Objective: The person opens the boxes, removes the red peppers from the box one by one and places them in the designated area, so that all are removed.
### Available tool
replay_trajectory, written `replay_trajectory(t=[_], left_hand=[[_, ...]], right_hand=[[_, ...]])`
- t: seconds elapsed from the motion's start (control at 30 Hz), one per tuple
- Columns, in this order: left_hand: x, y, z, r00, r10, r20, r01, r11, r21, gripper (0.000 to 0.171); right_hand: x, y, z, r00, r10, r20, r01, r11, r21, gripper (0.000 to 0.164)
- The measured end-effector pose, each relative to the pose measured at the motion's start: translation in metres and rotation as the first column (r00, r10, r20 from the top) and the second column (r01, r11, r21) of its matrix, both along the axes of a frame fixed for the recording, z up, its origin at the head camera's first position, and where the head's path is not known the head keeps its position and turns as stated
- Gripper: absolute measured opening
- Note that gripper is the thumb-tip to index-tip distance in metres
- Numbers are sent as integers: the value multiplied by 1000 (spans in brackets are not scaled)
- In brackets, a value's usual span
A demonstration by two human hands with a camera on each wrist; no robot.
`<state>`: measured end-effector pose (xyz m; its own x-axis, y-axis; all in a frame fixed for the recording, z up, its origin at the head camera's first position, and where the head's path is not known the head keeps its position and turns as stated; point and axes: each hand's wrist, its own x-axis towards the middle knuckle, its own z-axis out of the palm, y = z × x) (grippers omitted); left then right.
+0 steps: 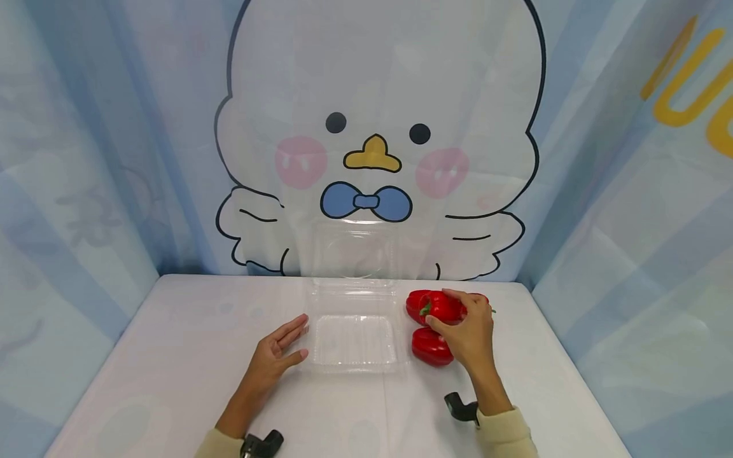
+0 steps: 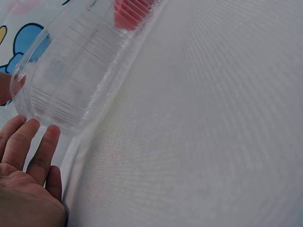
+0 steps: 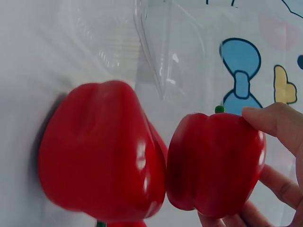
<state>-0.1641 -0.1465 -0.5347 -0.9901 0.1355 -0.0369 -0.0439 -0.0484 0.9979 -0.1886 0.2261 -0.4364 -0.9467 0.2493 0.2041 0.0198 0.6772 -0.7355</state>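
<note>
A clear plastic clamshell box [image 1: 354,343] lies unfolded on the table, its lid [image 1: 355,251] raised at the back. At its left side my left hand [image 1: 275,359] has its fingers extended, the fingertips at or very near the wall of the box [image 2: 71,80]. To the right of the box my right hand [image 1: 472,324] grips a red bell pepper [image 1: 439,308] with a green stem, thumb on one side and fingers on the other. In the right wrist view this held pepper [image 3: 215,163] appears beside a larger-looking one [image 3: 102,151].
Nearest the front of the cluster lies a red bell pepper [image 1: 431,347]. Another pepper [image 1: 415,306] shows behind the held one, and more red is partly hidden by my right hand. A white cloth covers the table [image 1: 172,369]; a printed curtain [image 1: 366,76] hangs behind.
</note>
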Motion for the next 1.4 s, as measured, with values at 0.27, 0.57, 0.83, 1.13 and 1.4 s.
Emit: replay_trajectory(t=[0.27, 0.57, 0.83, 1.13, 1.4], left_hand=[[1, -1, 1, 1000, -1, -6, 1, 1000, -2, 71], [0, -1, 0, 1000, -2, -6, 1, 1000, -4, 71], [-1, -1, 0, 1000, -4, 2, 4, 1000, -10, 71], [0, -1, 2, 1000, 2, 6, -2, 1000, -20, 71], [0, -1, 2, 1000, -1, -10, 0, 1000, -18, 70]], right_hand=[[3, 17, 0, 1000, -26, 0, 26, 1000, 13, 71], [8, 31, -4, 998, -63, -12, 64, 997, 37, 69], [13, 45, -8, 995, -103, -9, 103, 994, 35, 72], [15, 57, -16, 992, -128, -1, 128, 990, 61, 72], [19, 69, -27, 987, -157, 40, 154, 985, 72, 73]])
